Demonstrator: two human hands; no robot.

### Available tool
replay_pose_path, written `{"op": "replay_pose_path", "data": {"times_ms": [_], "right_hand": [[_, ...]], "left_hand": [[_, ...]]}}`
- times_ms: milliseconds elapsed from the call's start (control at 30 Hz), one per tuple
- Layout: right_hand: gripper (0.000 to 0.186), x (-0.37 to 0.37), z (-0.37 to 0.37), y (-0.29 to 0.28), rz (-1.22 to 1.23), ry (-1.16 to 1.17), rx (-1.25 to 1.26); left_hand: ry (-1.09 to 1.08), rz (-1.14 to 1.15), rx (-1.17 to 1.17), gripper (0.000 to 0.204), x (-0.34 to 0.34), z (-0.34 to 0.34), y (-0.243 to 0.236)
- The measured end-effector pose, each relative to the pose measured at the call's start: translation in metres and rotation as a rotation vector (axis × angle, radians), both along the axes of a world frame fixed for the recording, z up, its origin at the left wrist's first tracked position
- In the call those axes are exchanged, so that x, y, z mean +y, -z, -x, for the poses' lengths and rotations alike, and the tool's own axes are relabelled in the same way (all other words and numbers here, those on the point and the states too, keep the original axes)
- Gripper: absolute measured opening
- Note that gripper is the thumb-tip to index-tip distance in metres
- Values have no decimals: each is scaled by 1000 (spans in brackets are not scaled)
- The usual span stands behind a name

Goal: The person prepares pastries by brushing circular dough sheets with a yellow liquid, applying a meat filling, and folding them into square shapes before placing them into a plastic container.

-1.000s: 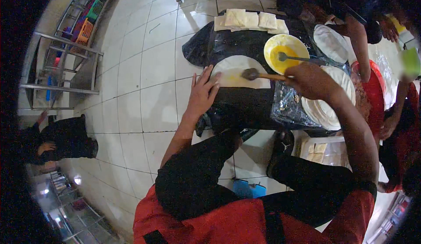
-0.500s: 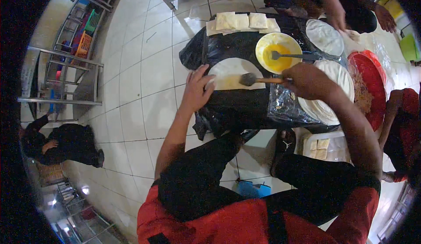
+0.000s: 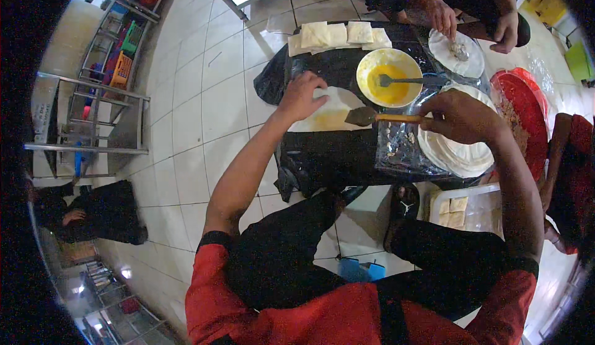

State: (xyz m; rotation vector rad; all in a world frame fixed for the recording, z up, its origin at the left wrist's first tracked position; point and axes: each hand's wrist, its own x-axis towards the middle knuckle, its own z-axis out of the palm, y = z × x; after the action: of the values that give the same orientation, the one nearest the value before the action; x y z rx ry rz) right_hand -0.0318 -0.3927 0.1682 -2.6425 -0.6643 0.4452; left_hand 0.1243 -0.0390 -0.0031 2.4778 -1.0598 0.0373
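My right hand (image 3: 463, 117) grips the wooden handle of a pastry brush (image 3: 396, 118). The brush's dark bristles rest over a thin white dough sheet (image 3: 339, 106), whose near edge is straight and smeared yellow. At the sheet's left side is my left hand (image 3: 301, 98), thumb apart from the fingers, apparently touching the dough. Just beyond the brush stands a pale yellow bowl (image 3: 370, 72) of yellow liquid like beaten egg, with a grey spatula-like brush (image 3: 406, 80) lying in it. Below my right hand lies a stack of round dough sheets (image 3: 455, 153), partly covered by it.
Folded square parcels (image 3: 334, 35) line the far left of the black-covered table (image 3: 328, 156). Another person's hand (image 3: 441, 17) reaches over a round sheet with filling (image 3: 457, 54). A red basin (image 3: 538, 106) of filling stands right; a white tray (image 3: 480, 204) holds square pieces near my knee.
My left hand has shifted up and right over the sheet, its fingers drawing in. The brush has moved slightly right. The other person's hand has come over the far round sheet, where filling now shows.
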Motion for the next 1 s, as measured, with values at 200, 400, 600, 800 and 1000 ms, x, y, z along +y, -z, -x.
{"op": "replay_pose_path", "data": {"times_ms": [200,400,600,800,1000], "right_hand": [[25,-2,-4,10,-103,43,83],[23,11,0,-3,-29,90,257],[23,3,7,-6,50,177,218],[21,9,1,14,53,166,3],[22,43,-5,20,104,138,-43]], "left_hand": [[-41,94,130,21,-9,3,-2],[-93,315,300,20,1,36,-25],[64,202,55,21,14,65,-16],[158,189,-42,21,20,74,6],[154,138,-104,22,21,81,1]]}}
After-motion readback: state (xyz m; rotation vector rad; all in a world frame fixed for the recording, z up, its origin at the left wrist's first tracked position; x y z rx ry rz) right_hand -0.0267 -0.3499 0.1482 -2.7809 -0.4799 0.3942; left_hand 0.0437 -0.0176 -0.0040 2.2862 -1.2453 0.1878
